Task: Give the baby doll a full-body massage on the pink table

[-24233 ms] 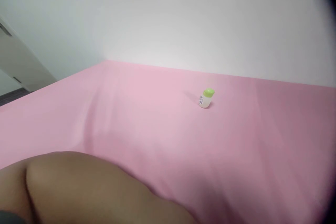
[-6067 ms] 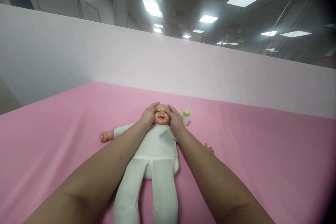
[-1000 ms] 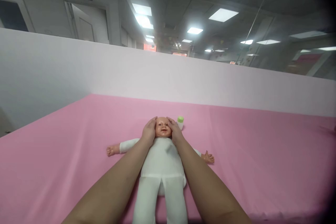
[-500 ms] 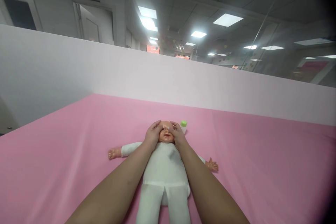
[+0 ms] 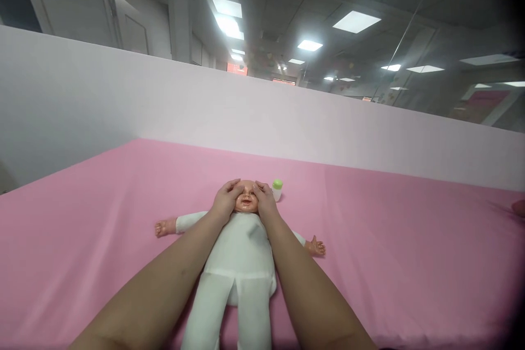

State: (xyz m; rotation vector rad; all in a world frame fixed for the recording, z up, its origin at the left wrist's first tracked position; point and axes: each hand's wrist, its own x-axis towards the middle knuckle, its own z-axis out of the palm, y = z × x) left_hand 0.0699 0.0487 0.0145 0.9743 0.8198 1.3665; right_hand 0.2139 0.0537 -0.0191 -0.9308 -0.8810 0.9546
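A baby doll (image 5: 241,240) with a white cloth body lies on its back, arms spread to both sides. My left hand (image 5: 226,199) cups the left side of its head (image 5: 246,203), with the thumb by the eye. On the other side of the head, my right hand (image 5: 266,198) curves round in the same way, its thumb at the brow. The doll's nose and smiling mouth show between my thumbs. Just beyond my right hand stands a small white bottle with a green cap (image 5: 277,190).
Pink sheeting (image 5: 369,240) covers the surface under the doll. A white partition (image 5: 311,120) runs along the back and left. At the far right edge a reddish object (image 5: 519,208) is partly visible and cannot be identified. Beyond are a door and ceiling lights.
My thumbs have moved up and outward from beside the doll's nose toward its brow. The view has shifted, so the doll appears further left and higher. A reddish object now shows at the right edge.
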